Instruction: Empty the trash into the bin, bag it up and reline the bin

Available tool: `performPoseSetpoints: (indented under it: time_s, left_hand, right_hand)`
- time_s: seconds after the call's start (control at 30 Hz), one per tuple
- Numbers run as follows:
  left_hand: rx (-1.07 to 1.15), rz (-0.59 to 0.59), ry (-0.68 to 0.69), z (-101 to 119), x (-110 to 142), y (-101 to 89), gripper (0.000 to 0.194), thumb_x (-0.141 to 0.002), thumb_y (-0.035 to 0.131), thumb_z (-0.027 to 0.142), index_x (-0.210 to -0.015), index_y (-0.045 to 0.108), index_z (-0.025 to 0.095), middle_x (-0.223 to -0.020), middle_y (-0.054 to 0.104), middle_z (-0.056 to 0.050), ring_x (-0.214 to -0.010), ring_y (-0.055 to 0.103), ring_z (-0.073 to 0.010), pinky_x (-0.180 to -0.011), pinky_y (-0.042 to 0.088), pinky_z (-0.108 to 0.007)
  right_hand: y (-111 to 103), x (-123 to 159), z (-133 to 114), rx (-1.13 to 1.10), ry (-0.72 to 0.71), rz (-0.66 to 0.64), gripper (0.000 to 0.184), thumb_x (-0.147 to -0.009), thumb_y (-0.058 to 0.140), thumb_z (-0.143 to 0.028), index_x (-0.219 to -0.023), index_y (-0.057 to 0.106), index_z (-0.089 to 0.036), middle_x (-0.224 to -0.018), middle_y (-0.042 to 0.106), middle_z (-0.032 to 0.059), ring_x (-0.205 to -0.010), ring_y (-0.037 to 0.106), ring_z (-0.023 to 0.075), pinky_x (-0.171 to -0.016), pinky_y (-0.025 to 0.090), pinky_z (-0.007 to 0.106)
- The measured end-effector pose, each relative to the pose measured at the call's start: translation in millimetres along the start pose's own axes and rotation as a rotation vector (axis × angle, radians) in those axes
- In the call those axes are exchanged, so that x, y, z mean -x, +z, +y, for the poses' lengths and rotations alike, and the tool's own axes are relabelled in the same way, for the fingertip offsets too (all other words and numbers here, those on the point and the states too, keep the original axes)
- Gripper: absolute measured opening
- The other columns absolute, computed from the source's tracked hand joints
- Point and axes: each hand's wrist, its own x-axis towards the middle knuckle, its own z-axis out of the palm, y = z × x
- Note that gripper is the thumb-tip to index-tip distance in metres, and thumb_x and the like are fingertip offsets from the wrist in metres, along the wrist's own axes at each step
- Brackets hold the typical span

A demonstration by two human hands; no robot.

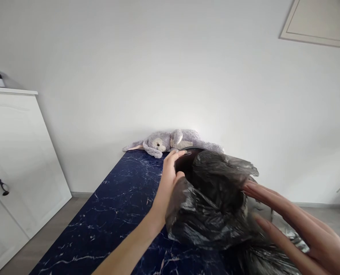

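A black plastic bag (207,217) lies bunched over part of a dark, round bin (186,162), which seems tipped toward me. My left hand (171,173) is closed on the bin's left rim, with its fingers at the edge and the thumb beside the bag. At the bag's right side is my right hand (290,217). Its fingers are stretched out against the plastic, and its thumb stands apart below them, slightly blurred. More loose black plastic hangs at the lower right. Most of the bin is hidden behind the bag.
The bin is above a dark blue, marble-patterned table (124,198). A grey plush rabbit (170,141) lies along its far edge by the wall. To the left stands a white cabinet (23,152) with a black handle. A wall panel (316,21) shows at upper right.
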Motion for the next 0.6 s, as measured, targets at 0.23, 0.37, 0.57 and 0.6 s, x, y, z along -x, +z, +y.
performPoseSetpoints:
  time_s: [0.23,0.37,0.57,0.6]
  left_hand:
    - [0.130,-0.118,-0.391,11,-4,-30.8,0.059,-0.101,0.058,0.059,-0.153,0.055,0.032,-0.174,0.037,-0.008,-0.156,0.042,-0.0358,-0.115,0.055,-0.045]
    - [0.065,-0.100,-0.460,17,-9,-39.4,0.048,-0.097,0.067,0.056,-0.140,0.070,0.034,-0.167,0.048,-0.008,-0.148,0.053,-0.0385,-0.098,0.065,-0.045]
    - [0.014,-0.056,-0.395,46,-17,-48.4,0.043,-0.110,0.041,0.055,-0.131,0.073,0.035,-0.157,0.059,-0.002,-0.150,0.051,-0.0332,-0.111,0.056,-0.049]
    - [-0.026,-0.063,-0.358,53,-17,-49.2,0.046,-0.111,0.037,0.056,-0.128,0.073,0.034,-0.155,0.062,-0.001,-0.150,0.051,-0.0333,-0.114,0.054,-0.050]
  right_hand:
    - [10,-28,-17,0.005,-0.042,-0.041,0.057,-0.108,0.053,-0.043,-0.164,0.043,-0.032,-0.156,0.060,0.0015,-0.138,0.064,0.0271,-0.108,0.061,0.035]
    - [17,-36,-20,0.003,-0.080,-0.024,0.052,-0.108,0.056,-0.040,-0.159,0.049,-0.031,-0.149,0.066,0.0015,-0.133,0.068,0.0233,-0.108,0.061,0.031]
    - [29,-42,-23,-0.015,-0.136,0.159,0.033,-0.104,0.063,-0.021,-0.136,0.063,-0.029,-0.119,0.074,0.0048,-0.110,0.071,0.0208,-0.091,0.058,0.031]
    - [31,-42,-23,-0.011,-0.146,0.172,0.031,-0.103,0.063,-0.019,-0.133,0.064,-0.028,-0.113,0.075,0.0044,-0.105,0.071,0.0208,-0.088,0.058,0.032]
